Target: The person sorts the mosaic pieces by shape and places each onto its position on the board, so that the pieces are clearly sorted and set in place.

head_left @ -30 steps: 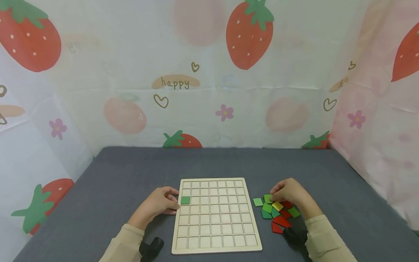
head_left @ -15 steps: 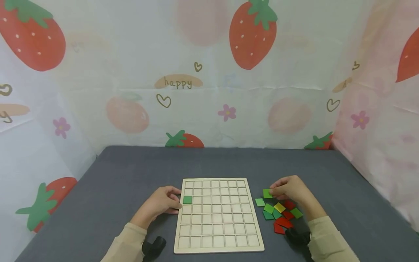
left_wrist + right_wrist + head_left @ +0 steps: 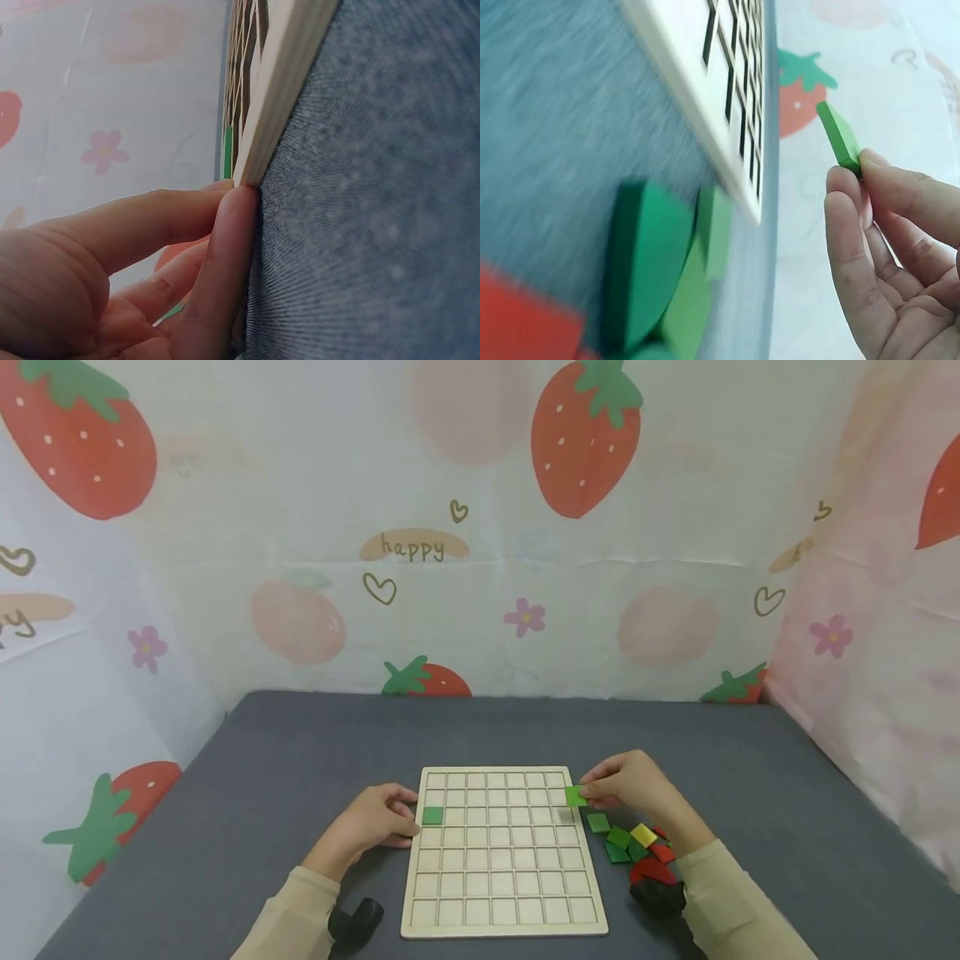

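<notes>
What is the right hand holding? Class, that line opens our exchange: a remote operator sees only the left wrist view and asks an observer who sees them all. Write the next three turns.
Observer: The right hand is pinching a bright green tile.
Operator: I can see a darker green tile edge-on, on the board. Which cell is it in?
Observer: The head view shows it in the leftmost column, third row from the far edge.
</notes>
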Demonstrator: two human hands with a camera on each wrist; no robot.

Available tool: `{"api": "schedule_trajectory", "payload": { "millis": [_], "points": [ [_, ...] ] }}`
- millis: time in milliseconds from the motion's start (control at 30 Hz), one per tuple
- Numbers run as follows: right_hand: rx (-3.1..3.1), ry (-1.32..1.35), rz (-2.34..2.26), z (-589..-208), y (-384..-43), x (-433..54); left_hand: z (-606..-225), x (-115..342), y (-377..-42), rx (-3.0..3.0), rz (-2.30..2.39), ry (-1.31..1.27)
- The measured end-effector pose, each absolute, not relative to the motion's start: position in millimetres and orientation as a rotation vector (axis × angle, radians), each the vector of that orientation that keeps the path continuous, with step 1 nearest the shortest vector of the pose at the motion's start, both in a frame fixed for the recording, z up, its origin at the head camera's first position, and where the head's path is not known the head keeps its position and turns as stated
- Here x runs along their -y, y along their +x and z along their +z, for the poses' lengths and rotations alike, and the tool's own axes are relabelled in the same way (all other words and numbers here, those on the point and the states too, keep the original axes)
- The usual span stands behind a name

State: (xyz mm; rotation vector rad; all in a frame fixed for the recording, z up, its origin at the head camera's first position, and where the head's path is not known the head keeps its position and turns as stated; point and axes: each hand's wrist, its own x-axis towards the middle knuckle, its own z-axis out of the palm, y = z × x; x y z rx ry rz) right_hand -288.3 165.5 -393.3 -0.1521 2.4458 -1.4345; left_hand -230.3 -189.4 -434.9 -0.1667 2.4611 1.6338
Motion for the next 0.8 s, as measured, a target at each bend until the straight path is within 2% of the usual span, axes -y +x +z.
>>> {"api": "schedule_trajectory", "payload": {
  "millis": [800],
  "points": [
    [-2.398, -0.318, -1.355, -389.6, -305.6, -78.2, -437.7, 189.8, -231.8, -2.455, 1.638, -0.163]
  ]
}}
